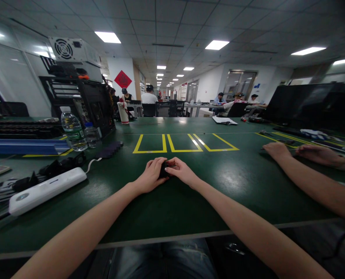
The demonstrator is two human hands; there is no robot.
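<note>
Both hands meet at the middle of the green table (190, 209), just in front of the yellow tape outlines (149, 152). Between them is a small black object (163, 169), mostly covered by fingers. My left hand (151, 175) wraps round its left side, palm down and low over the tabletop. From the right, my right hand (181, 170) has its thumb and fingers closed on the same object. Something reddish shows near the right fingertips, too small to make out.
On the left lie a white power strip (49, 190), black cables, a water bottle (73, 130) and an open computer case (95, 106). Another person's hands (278, 150) work at the right. A clipboard with paper (225, 120) lies at the far edge.
</note>
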